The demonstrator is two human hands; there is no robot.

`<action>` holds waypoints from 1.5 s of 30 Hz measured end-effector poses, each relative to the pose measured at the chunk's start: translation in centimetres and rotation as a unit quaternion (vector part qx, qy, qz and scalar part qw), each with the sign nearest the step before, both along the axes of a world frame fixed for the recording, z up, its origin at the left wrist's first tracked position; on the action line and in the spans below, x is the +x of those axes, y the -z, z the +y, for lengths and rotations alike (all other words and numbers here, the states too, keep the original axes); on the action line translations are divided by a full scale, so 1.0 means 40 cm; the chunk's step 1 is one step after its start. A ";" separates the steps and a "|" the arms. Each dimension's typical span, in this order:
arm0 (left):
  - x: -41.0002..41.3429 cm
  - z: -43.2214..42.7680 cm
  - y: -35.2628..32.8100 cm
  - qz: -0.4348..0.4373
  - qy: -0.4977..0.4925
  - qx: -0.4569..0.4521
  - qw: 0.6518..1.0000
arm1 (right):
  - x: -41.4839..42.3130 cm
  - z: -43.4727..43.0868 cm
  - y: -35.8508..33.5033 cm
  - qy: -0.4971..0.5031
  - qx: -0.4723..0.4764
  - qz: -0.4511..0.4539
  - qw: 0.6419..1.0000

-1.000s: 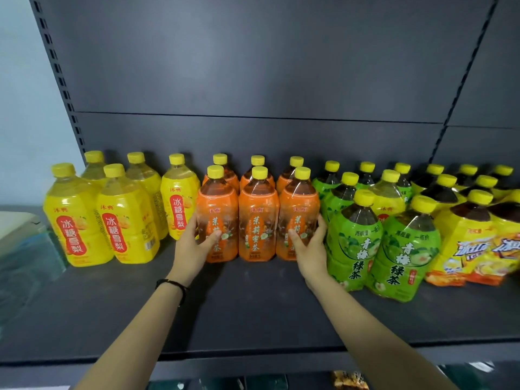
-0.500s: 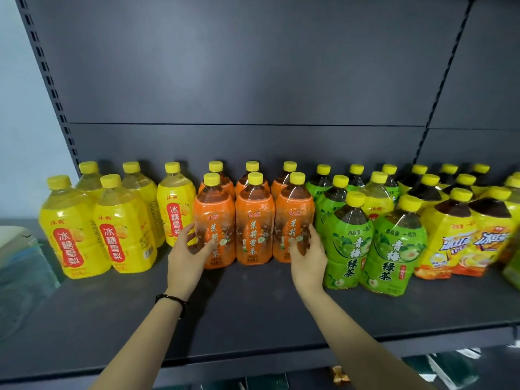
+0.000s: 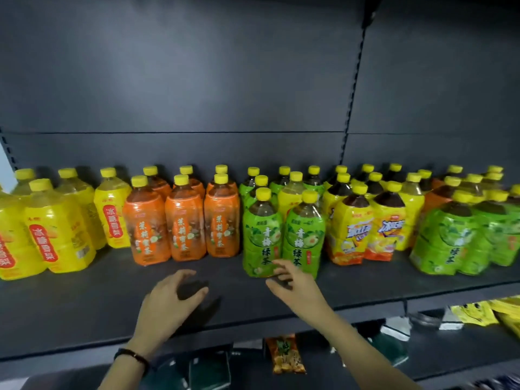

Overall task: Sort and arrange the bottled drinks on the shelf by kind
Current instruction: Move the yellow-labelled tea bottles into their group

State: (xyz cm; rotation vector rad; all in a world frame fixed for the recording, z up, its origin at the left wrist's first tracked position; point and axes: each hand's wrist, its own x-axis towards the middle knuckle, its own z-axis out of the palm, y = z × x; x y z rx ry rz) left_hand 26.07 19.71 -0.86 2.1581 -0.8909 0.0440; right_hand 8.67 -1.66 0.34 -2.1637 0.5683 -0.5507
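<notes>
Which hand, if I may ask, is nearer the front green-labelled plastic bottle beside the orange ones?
Right. The right hand is just before the base of the green-labelled plastic bottle; the left hand hangs farther left, apart.

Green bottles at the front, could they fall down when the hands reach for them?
Maybe. The right hand is low by the front green bottles, which stand packed together, so a bump might tip one into its neighbours. Also, a yellow bottle stands behind them among the green ones and could easily be missed.
</notes>
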 end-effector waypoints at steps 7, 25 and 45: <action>-0.288 -0.230 0.015 0.046 0.010 -0.048 0.998 | -0.294 -0.228 -0.023 0.059 -0.007 0.003 0.998; -0.452 -0.784 -0.067 0.190 0.073 -0.182 0.962 | -0.331 -0.627 -0.014 0.179 0.070 -0.113 0.975; -0.489 -0.820 -0.058 0.175 -0.014 -0.225 0.958 | -0.321 -0.731 -0.013 0.037 0.222 -0.150 0.963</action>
